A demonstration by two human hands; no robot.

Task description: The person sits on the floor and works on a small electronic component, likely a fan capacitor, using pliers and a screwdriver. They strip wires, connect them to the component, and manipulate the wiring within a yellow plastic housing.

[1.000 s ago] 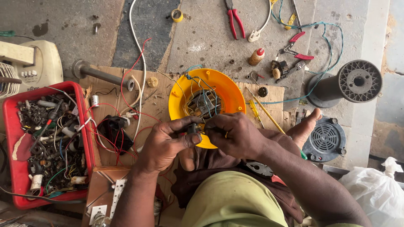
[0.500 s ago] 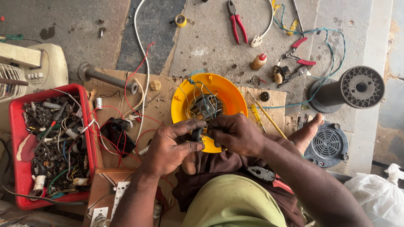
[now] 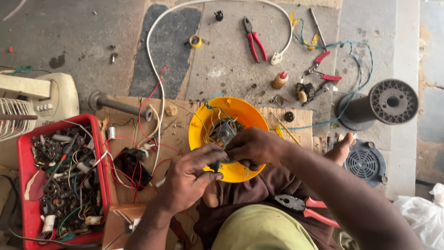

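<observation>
Round yellow plastic bowl-shaped cover (image 3: 240,173) with tangled wires on the flat brown cardboard (image 3: 125,109), left hand (image 3: 187,178) pinching a small black part, right hand (image 3: 254,147) closed on thin wires, red bin of parts (image 3: 25,153) at the cardboard's left edge.

My left hand (image 3: 189,178) and right hand (image 3: 256,147) meet over the near edge of the dish-shaped housing (image 3: 245,118), which holds a motor (image 3: 223,132). Left of my grip sits a tray of parts (image 3: 23,185); pliers (image 3: 303,206) lie on my lap, right; a spool (image 3: 388,102) stands farther right.
</observation>
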